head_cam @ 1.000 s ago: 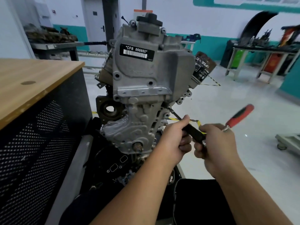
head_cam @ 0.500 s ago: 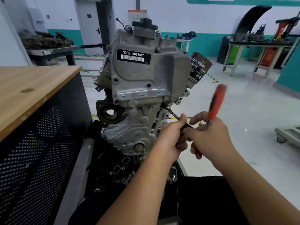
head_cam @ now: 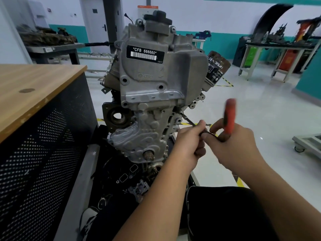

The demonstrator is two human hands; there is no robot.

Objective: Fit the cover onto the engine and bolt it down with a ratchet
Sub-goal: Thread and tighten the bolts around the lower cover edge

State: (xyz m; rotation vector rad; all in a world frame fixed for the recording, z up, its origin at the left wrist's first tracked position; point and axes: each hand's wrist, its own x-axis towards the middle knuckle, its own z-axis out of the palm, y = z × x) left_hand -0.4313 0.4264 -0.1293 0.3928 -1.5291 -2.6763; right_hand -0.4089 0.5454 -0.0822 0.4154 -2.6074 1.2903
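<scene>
I see the grey cast-metal cover (head_cam: pixel 152 80) seated on the upright engine (head_cam: pixel 139 134), right of the wood-topped bench (head_cam: pixel 34 87). My left hand (head_cam: pixel 188 145) curls its fingers (head_cam: pixel 199 150) round the thin steel extension bar (head_cam: pixel 188 120), which reaches a bolt at the cover's lower right edge. My right hand (head_cam: pixel 238 145) grips the blurred red-handled ratchet (head_cam: pixel 229 115), handle pointing up.

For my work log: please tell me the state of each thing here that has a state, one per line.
cover: seated on the engine, upright.
ratchet: handle upright and blurred, extension reaching the cover's right edge.
left hand: grips the ratchet's extension.
right hand: holds the ratchet's handle.
oil filter: mounted on the engine's right side, tilted.
</scene>
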